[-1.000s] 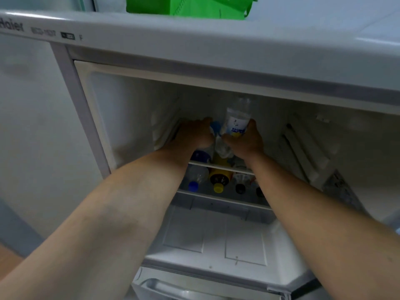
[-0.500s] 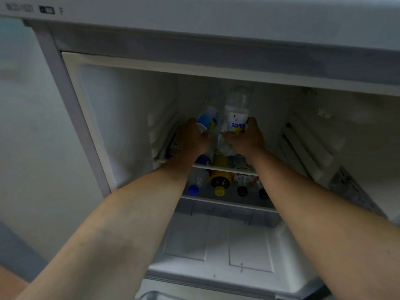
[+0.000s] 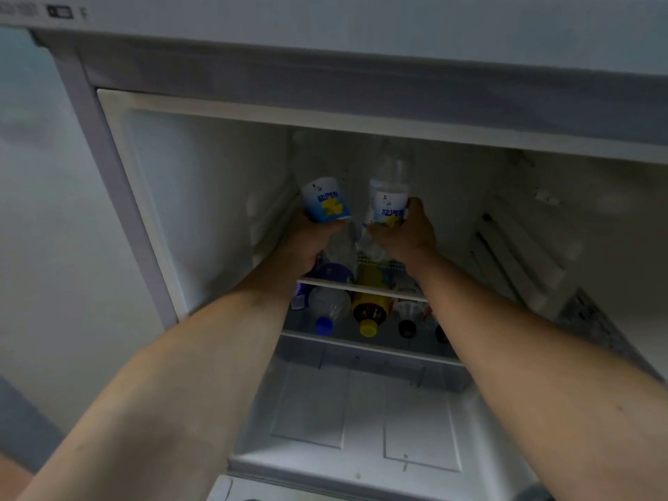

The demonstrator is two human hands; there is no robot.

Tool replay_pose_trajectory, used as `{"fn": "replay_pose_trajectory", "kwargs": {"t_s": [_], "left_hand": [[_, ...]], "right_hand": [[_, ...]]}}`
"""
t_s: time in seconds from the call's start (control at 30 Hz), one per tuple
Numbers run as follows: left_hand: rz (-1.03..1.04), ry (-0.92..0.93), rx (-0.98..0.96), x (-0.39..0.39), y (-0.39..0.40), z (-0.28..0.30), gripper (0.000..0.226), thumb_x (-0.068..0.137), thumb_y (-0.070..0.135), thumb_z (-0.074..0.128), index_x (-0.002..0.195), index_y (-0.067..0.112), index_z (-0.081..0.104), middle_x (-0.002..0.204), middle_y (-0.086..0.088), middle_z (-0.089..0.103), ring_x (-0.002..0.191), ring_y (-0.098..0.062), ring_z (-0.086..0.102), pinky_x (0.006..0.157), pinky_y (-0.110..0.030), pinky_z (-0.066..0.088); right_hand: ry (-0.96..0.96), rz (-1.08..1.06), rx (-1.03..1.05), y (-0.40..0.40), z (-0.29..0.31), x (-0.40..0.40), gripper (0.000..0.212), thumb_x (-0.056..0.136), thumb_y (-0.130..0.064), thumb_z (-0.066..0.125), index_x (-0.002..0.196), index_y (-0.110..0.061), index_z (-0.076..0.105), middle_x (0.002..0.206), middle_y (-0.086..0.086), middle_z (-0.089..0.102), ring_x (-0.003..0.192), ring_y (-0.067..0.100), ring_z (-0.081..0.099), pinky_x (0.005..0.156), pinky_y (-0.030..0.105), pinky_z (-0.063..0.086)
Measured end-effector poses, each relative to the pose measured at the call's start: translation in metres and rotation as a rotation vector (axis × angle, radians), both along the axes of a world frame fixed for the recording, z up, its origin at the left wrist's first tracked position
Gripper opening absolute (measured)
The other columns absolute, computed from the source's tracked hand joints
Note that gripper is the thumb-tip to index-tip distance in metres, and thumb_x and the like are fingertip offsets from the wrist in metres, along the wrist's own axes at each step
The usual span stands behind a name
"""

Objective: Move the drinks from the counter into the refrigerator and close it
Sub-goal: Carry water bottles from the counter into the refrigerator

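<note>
Both my arms reach deep into the open refrigerator (image 3: 202,197). My left hand (image 3: 307,240) grips the lower part of a clear bottle with a white, blue and yellow label (image 3: 325,202), leaning to the left. My right hand (image 3: 405,236) grips a second bottle of the same kind (image 3: 388,200), which stands nearly upright. Both bottles are over the upper wire shelf (image 3: 365,285). Under that shelf lie several bottles with their caps toward me: a blue cap (image 3: 322,325), a yellow cap (image 3: 368,327) and a black cap (image 3: 406,329).
A white drawer cover (image 3: 365,424) fills the bottom of the compartment below the lying bottles. Ribbed shelf rails (image 3: 513,262) run along the right inner wall. The fridge's top edge (image 3: 361,38) hangs close above. A pale wall (image 3: 43,211) stands to the left.
The left bottle has come up and further back, so its label now shows above my left hand. My right hand with its bottle has barely shifted. The view has moved closer to the fridge.
</note>
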State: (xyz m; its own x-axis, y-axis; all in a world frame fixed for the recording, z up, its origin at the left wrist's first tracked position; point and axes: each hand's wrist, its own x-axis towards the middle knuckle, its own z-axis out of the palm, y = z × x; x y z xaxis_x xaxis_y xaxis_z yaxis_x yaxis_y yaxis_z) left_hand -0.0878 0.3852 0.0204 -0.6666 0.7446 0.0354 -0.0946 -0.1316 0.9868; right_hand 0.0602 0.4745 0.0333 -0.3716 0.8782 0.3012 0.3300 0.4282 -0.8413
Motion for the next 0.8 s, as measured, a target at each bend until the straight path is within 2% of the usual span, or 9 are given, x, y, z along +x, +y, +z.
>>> {"fn": "replay_pose_trajectory", "kwargs": {"t_s": [0.07, 0.13, 0.17, 0.27, 0.33, 0.43, 0.53, 0.63, 0.8], "left_hand": [[0.024, 0.136, -0.015, -0.002, 0.002, 0.006, 0.06, 0.075, 0.004, 0.082, 0.128, 0.0, 0.054, 0.121, -0.016, 0.065, 0.107, -0.027, 0.065, 0.082, -0.037, 0.057], [0.077, 0.288, -0.055, -0.002, 0.004, 0.008, 0.072, 0.072, 0.006, 0.085, 0.131, 0.004, 0.044, 0.113, -0.005, 0.062, 0.097, -0.016, 0.064, 0.068, -0.021, 0.054], [0.101, 0.367, -0.073, -0.001, 0.004, 0.008, 0.075, 0.071, 0.007, 0.086, 0.131, 0.008, 0.04, 0.109, 0.001, 0.06, 0.094, -0.012, 0.062, 0.067, -0.019, 0.052], [0.155, 0.564, -0.113, -0.003, 0.007, 0.003, 0.076, 0.071, 0.011, 0.086, 0.131, 0.012, 0.039, 0.12, -0.006, 0.06, 0.104, -0.02, 0.061, 0.084, -0.037, 0.056], [0.182, 0.626, -0.113, -0.004, 0.009, 0.002, 0.074, 0.074, 0.013, 0.084, 0.132, 0.011, 0.039, 0.125, -0.011, 0.06, 0.109, -0.025, 0.061, 0.09, -0.042, 0.054], [0.211, 0.644, -0.107, -0.008, 0.017, 0.003, 0.069, 0.078, 0.01, 0.08, 0.133, 0.008, 0.038, 0.128, -0.014, 0.057, 0.114, -0.027, 0.059, 0.092, -0.04, 0.052], [0.259, 0.673, -0.158, -0.016, 0.029, 0.005, 0.065, 0.081, 0.009, 0.077, 0.133, 0.007, 0.039, 0.13, -0.014, 0.054, 0.116, -0.029, 0.056, 0.087, -0.031, 0.046], [0.311, 0.709, -0.233, -0.026, 0.038, 0.007, 0.071, 0.076, 0.012, 0.081, 0.134, 0.009, 0.041, 0.133, -0.013, 0.054, 0.12, -0.029, 0.055, 0.086, -0.028, 0.042], [0.344, 0.766, -0.355, -0.041, 0.05, 0.011, 0.072, 0.08, 0.013, 0.079, 0.14, 0.01, 0.04, 0.139, -0.014, 0.051, 0.127, -0.031, 0.051, 0.102, -0.037, 0.044]], "right_hand": [[-0.011, -0.005, 0.022, 0.0, -0.001, -0.003, 0.065, 0.076, -0.034, 0.083, 0.127, -0.021, 0.045, 0.123, 0.002, 0.064, 0.101, 0.02, 0.064, 0.083, 0.034, 0.054], [-0.017, -0.002, 0.023, 0.001, -0.001, -0.006, 0.065, 0.076, -0.034, 0.082, 0.127, -0.021, 0.044, 0.124, 0.003, 0.065, 0.103, 0.021, 0.065, 0.082, 0.032, 0.053], [-0.015, 0.002, 0.017, 0.003, 0.0, -0.007, 0.064, 0.077, -0.034, 0.082, 0.127, -0.021, 0.044, 0.123, 0.003, 0.065, 0.103, 0.021, 0.065, 0.081, 0.031, 0.052], [-0.004, 0.011, 0.005, 0.008, 0.0, -0.011, 0.064, 0.078, -0.033, 0.082, 0.127, -0.019, 0.044, 0.123, 0.004, 0.064, 0.103, 0.021, 0.065, 0.08, 0.029, 0.051], [0.009, 0.019, 0.007, 0.011, 0.0, -0.015, 0.062, 0.078, -0.032, 0.081, 0.126, -0.018, 0.044, 0.122, 0.005, 0.064, 0.104, 0.022, 0.065, 0.08, 0.029, 0.05], [0.024, 0.043, 0.025, 0.016, -0.001, -0.025, 0.064, 0.079, -0.029, 0.082, 0.129, -0.016, 0.044, 0.124, 0.007, 0.064, 0.105, 0.023, 0.065, 0.08, 0.03, 0.05], [0.031, 0.072, 0.027, 0.023, -0.001, -0.037, 0.065, 0.079, -0.026, 0.082, 0.13, -0.013, 0.044, 0.125, 0.01, 0.063, 0.106, 0.025, 0.064, 0.083, 0.032, 0.051], [0.057, 0.081, 0.01, 0.032, 0.0, -0.049, 0.064, 0.079, -0.023, 0.083, 0.129, -0.011, 0.045, 0.126, 0.012, 0.062, 0.103, 0.023, 0.062, 0.083, 0.031, 0.051], [0.077, 0.085, -0.006, 0.044, 0.002, -0.066, 0.063, 0.079, -0.02, 0.083, 0.128, -0.008, 0.045, 0.126, 0.013, 0.061, 0.106, 0.026, 0.062, 0.083, 0.032, 0.051]]}}
